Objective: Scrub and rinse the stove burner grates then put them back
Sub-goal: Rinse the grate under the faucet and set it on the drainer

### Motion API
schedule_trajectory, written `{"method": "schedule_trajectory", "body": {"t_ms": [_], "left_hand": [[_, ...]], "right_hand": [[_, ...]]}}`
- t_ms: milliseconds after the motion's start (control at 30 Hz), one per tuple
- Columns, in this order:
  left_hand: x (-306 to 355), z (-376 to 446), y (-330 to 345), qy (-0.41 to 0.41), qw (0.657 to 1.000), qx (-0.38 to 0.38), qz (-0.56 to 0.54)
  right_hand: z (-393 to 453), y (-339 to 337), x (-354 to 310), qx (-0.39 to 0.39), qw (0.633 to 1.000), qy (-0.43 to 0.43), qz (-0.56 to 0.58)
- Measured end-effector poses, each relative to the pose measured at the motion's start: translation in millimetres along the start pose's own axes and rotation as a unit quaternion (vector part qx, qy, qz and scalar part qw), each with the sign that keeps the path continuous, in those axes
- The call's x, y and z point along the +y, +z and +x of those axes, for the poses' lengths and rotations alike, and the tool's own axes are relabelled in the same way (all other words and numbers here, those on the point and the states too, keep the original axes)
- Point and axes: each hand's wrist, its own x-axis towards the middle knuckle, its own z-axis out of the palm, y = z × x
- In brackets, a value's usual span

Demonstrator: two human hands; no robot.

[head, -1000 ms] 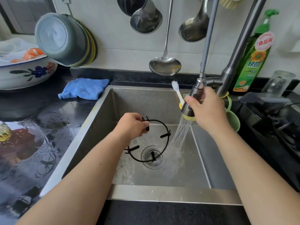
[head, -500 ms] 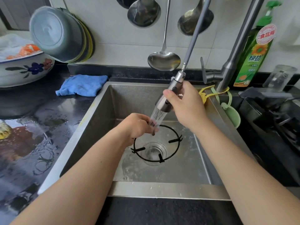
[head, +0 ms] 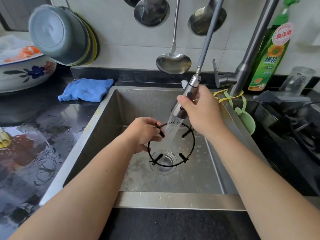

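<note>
Since the earlier frames the pull-out sprayer head (head: 185, 99) has swung left from the sink's right side, so its stream now lands on the burner grate's near-left prong instead of the bare basin.

On the wet black desk (head: 34, 135) the blue cloth (head: 86, 90) lies just beside the sink (head: 173, 200). The left hand (head: 143, 134) has its fingers closed on the rim of the black burner grate (head: 189, 146), held tilted above the drain (head: 163, 161). Its wet, thin wire could slip from that grip and drop onto the steel. The right hand (head: 200, 110) is wrapped around the sprayer head, thumb on its buttons. Water striking the prong may spray out over the desk or forearm, and a thumb slip could change the flow. The stove (head: 294, 122) waits at right
</note>
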Motion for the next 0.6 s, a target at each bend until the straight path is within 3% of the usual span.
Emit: {"method": "schedule_trajectory", "body": {"t_ms": [300,600], "left_hand": [[5.5,-0.3,-3.6,-0.055,0.978,0.016,-0.199],[3.2,5.7,-12.4,-0.073,0.947,0.09,-0.299]], "right_hand": [[-4.8,4.3,-9.3,-0.018,0.999,-0.006,0.029],[-7.2,-8.4,-5.5,-0.005,1.0,0.003,-0.024]]}}
